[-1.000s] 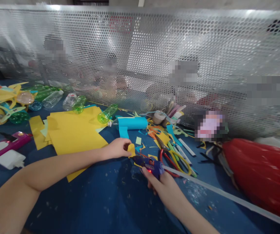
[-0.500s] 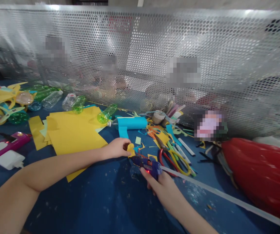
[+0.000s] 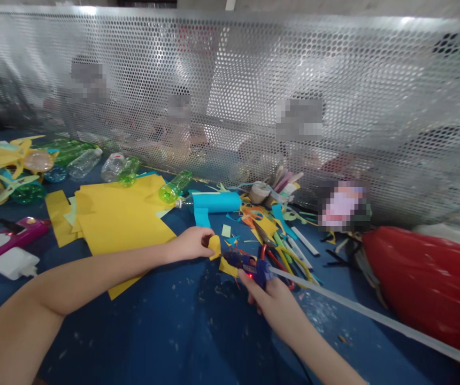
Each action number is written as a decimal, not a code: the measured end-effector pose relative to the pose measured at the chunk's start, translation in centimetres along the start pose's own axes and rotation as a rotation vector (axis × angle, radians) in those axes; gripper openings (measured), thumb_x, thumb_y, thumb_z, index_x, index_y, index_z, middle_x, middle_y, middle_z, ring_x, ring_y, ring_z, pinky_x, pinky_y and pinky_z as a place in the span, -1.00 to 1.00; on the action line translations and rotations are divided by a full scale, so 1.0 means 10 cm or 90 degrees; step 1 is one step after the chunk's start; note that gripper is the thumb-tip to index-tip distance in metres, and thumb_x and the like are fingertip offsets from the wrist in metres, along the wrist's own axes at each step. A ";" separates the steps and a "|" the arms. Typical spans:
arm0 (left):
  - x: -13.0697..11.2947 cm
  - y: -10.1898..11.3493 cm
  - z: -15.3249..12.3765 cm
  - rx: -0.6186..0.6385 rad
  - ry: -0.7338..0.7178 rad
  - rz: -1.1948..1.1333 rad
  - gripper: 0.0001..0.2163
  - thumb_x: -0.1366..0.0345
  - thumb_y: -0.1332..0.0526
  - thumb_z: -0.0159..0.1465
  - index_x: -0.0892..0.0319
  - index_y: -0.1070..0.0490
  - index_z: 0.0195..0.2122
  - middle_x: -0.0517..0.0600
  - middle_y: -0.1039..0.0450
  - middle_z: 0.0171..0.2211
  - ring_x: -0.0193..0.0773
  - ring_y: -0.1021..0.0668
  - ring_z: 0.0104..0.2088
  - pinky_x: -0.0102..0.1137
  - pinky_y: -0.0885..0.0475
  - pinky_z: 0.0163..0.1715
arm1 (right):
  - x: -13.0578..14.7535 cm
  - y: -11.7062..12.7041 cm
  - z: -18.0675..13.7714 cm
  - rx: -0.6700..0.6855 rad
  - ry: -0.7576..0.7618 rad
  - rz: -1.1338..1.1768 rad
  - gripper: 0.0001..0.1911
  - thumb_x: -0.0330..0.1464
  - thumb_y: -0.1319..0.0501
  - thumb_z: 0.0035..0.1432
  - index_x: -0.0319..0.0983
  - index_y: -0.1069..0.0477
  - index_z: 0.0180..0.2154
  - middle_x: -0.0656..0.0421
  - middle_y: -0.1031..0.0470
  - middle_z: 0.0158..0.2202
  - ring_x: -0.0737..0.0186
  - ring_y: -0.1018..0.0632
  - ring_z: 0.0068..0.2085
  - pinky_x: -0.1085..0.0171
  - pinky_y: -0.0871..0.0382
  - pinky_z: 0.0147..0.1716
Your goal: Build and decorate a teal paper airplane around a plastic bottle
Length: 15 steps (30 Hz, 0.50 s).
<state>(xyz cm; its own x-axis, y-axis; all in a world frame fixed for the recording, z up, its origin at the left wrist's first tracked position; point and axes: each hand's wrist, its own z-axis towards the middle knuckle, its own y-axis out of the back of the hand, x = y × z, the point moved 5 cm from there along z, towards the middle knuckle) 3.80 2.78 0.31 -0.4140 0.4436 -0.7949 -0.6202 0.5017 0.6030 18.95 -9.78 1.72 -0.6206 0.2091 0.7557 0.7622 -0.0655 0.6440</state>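
My left hand [image 3: 193, 244] pinches a small curved piece of yellow paper [image 3: 214, 246] between thumb and fingers. Wrapped around a dark blue glue gun [image 3: 250, 267] is my right hand [image 3: 272, 299]; a red light glows on the gun. A long clear glue stick [image 3: 358, 313] runs out of its back to the lower right. The gun's nozzle points left, a little apart from the yellow piece, above a yellow paper scrap [image 3: 228, 267]. Behind my hands lies a bottle wrapped in blue paper [image 3: 217, 201], with a blue strip hanging off it.
Yellow sheets [image 3: 117, 214] lie to the left, plastic bottles [image 3: 84, 163] behind them. Scissors [image 3: 296, 259] rest among paper scraps. At far left is a magenta power strip [image 3: 17, 238]; at right, a red bag [image 3: 422, 289]. A perforated metal screen [image 3: 230, 107] stands behind, people beyond it.
My right hand has drawn the glue gun slightly right, away from the yellow piece. The left hand keeps its pinch, and the yellow piece now shows more fully.
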 end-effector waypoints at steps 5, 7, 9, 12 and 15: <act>0.01 0.00 0.00 0.005 0.005 -0.004 -0.87 0.34 -0.28 -0.03 0.18 -0.36 -0.45 -0.10 -0.42 -0.51 -0.25 -0.47 -0.45 -0.47 -0.23 -0.50 | -0.01 0.02 0.02 0.000 -0.013 0.010 -0.48 0.04 -0.09 0.05 -0.17 -0.23 -0.71 0.22 -0.28 -0.75 0.29 -0.34 -0.69 0.30 -0.22 -0.62; 0.01 0.01 0.01 0.009 0.009 -0.006 -0.88 0.33 -0.27 -0.02 0.18 -0.33 -0.47 -0.12 -0.40 -0.54 -0.26 -0.47 -0.46 -0.47 -0.22 -0.51 | 0.00 0.05 0.02 0.013 -0.023 0.058 -0.43 0.10 -0.10 0.02 -0.19 -0.24 -0.73 0.20 -0.30 -0.73 0.31 -0.35 -0.69 0.31 -0.25 -0.63; 0.01 0.01 0.02 0.018 0.015 -0.012 -0.89 0.33 -0.25 0.00 0.17 -0.30 -0.49 -0.13 -0.39 -0.56 -0.27 -0.48 -0.48 -0.48 -0.22 -0.53 | 0.01 0.13 0.00 0.007 -0.024 0.150 -0.42 0.15 -0.15 -0.06 -0.22 -0.30 -0.69 0.17 -0.37 -0.68 0.28 -0.40 -0.64 0.31 -0.31 -0.62; 0.02 0.01 0.02 0.042 0.027 -0.033 -0.93 0.33 -0.19 0.05 0.17 -0.29 -0.48 -0.14 -0.41 -0.57 -0.27 -0.52 -0.50 -0.48 -0.27 -0.53 | -0.07 0.38 -0.06 -0.084 -0.019 0.305 -0.45 0.15 -0.22 -0.11 -0.24 -0.43 -0.53 0.08 -0.52 -0.49 0.15 -0.54 -0.43 0.30 -0.42 -0.53; 0.02 0.01 0.03 0.050 0.032 -0.044 -0.95 0.35 -0.17 0.06 0.16 -0.29 -0.48 -0.14 -0.42 -0.58 -0.25 -0.55 -0.49 -0.48 -0.31 -0.50 | -0.37 0.67 -0.16 -0.191 -0.082 0.370 -0.49 0.09 -0.22 -0.04 -0.24 -0.50 -0.42 0.05 -0.57 -0.36 0.10 -0.56 -0.32 0.30 -0.46 -0.47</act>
<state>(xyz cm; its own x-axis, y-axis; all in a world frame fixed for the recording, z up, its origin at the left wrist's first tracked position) 3.88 3.12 0.23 -0.4066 0.3688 -0.8359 -0.5955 0.5868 0.5486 26.10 -12.58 3.40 -0.0835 0.1715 0.9816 0.8704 -0.4671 0.1556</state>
